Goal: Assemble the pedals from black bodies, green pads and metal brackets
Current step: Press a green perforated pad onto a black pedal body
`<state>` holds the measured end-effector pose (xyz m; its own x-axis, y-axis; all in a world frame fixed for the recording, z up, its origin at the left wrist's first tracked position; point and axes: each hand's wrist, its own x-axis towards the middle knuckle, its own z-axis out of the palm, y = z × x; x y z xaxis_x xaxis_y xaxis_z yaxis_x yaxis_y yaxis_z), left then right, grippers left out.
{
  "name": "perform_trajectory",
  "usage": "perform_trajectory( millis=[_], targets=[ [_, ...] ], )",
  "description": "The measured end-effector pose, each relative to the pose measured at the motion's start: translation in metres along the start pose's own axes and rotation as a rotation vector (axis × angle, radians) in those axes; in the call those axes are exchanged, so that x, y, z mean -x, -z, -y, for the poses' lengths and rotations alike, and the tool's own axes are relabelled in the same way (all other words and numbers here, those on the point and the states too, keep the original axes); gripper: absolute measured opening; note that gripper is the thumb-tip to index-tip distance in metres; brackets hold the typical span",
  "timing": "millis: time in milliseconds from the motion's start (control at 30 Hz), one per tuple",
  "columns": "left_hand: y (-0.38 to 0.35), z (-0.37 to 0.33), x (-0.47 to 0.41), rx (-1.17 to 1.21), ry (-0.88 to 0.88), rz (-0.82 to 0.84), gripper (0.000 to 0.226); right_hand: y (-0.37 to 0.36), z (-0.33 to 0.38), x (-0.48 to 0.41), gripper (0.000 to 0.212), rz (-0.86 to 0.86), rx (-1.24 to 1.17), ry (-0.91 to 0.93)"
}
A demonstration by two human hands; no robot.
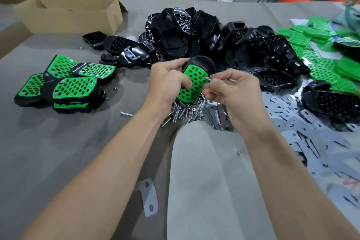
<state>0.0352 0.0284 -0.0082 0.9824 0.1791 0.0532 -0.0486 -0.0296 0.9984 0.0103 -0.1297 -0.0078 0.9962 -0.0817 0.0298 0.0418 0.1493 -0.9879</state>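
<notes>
My left hand (167, 82) grips a pedal (194, 82) above the table: a black body with a green perforated pad facing me. My right hand (231, 91) pinches a small metal screw (208, 78) whose tip touches the pad's right edge. Beneath the hands lies a heap of screws and nuts (185, 110). A big pile of black bodies (204, 37) sits behind. Loose green pads (315, 48) lie at the right. Metal brackets (303, 128) spread over the right side of the table.
Several finished green-and-black pedals (64, 84) are stacked at the left. An open cardboard box (68, 13) stands at the back left. A single bracket (149, 197) lies near the front, a loose screw (125, 113) and a nut (238, 153) on the grey cloth.
</notes>
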Motion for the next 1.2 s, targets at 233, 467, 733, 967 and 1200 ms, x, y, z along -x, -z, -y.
perform_trajectory(
  millis=[233, 467, 733, 967, 1200],
  targets=[
    [-0.002, 0.006, 0.006, 0.031, -0.01, 0.12, 0.054, -0.007, -0.003, 0.004, 0.014, -0.099, 0.336, 0.148],
    [-0.003, 0.004, 0.01, 0.209, 0.067, 0.082, 0.054, 0.001, 0.008, 0.003, 0.016, -0.054, 0.046, 0.119],
    [-0.008, -0.002, 0.021, 0.103, -0.017, -0.012, 0.06, -0.001, 0.0, 0.007, 0.021, -0.179, 0.453, 0.249],
    [-0.018, -0.009, 0.038, 0.008, -0.203, -0.009, 0.062, -0.012, -0.003, 0.008, 0.018, -0.335, 0.584, 0.216],
    [-0.023, -0.009, 0.042, -0.17, -0.35, -0.036, 0.049, -0.009, 0.002, 0.018, 0.017, -0.353, 0.762, 0.286]
  ],
)
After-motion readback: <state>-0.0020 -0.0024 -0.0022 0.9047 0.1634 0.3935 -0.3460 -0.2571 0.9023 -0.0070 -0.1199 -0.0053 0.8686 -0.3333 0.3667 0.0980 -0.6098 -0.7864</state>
